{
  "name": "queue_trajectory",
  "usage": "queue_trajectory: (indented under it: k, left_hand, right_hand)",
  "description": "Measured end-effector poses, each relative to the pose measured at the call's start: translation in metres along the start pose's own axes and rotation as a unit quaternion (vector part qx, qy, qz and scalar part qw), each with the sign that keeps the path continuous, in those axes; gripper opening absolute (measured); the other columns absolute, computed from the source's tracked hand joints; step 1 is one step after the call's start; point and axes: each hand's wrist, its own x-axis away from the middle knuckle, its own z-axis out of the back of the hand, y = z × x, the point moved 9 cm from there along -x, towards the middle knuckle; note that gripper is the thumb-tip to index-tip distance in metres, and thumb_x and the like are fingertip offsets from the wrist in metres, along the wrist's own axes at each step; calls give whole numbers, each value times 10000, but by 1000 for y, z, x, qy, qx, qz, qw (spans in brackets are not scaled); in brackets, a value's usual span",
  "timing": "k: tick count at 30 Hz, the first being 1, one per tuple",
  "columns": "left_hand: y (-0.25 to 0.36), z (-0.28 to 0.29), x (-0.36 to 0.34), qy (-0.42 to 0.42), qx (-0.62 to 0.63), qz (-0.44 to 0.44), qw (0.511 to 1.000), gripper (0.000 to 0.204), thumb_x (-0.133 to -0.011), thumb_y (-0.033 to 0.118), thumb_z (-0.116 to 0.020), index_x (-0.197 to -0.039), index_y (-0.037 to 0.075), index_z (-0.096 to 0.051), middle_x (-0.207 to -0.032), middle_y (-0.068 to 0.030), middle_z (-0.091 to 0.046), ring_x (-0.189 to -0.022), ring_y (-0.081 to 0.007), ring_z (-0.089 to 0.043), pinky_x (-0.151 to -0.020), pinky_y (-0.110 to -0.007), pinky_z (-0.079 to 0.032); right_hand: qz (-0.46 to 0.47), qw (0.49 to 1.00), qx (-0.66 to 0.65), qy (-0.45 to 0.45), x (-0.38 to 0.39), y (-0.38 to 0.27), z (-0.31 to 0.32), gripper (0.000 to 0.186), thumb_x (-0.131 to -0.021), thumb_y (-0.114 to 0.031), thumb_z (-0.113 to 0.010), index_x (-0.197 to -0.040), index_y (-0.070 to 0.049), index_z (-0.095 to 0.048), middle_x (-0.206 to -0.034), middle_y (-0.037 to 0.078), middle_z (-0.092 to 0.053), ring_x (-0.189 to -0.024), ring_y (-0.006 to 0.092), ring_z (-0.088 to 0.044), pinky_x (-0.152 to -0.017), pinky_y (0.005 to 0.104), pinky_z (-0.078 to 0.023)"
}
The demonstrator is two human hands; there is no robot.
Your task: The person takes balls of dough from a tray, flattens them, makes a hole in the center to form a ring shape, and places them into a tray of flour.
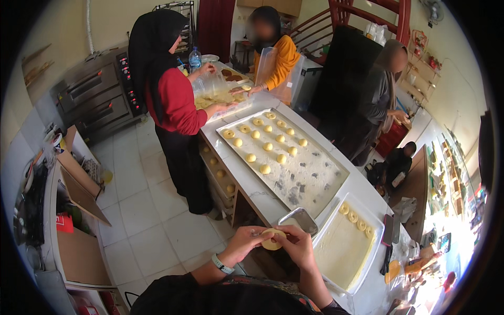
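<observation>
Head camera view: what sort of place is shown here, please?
Probably a small bakery kitchen: a two-door oven stands against the wall, a large tray holds dough balls and rings, and the left hand and right hand hold a dough ring.

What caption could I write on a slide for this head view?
Left hand and right hand hold a dough ring near a large tray of dough balls and rings.

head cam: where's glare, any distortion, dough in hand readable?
Head view: glare blows out the far right; head view: oven leans, straight edges bend near the dark corners; head view: dough ring between left hand and right hand readable, slightly soft.
</observation>
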Motion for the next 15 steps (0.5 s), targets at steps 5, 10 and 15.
queue_trajectory:
  k: [5, 10, 15]
  left_hand:
    - [22, 4, 10, 33, -19, -60, 997, 299, -800, 189, -676, -975, -44, -610, -857, -78, -638, -753, -122, -614, -655, -210, -481]
    - [15, 2, 16, 5, -24, -43, 999, 295, -802, 190, -675, -979, -37, -614, -842, -71, -636, -749, -116, -607, -664, -218, -482]
    - [3, 22, 21, 66, -27, -55, 996, 300, -800, 207, -677, -966, -36, -620, -847, -70, -635, -759, -119, -607, -661, -216, -479]
  right_hand:
    - [-14, 998, -40, -37, 0, -4, -7, 259, -802, -17, -632, -1050, 48, -596, -1000, 93, -609, -897, 129, -588, -772, 232, -475]
    - [32, 997, -34, -56, 1, -14, -20, 259, -803, -14, -632, -1052, 50, -594, -1008, 102, -616, -893, 127, -591, -767, 232, -480]
    - [-6, 998, -40, -51, 9, 1, -15, 264, -805, -14, -630, -1060, 45, -593, -982, 101, -625, -872, 125, -595, -759, 237, -484]
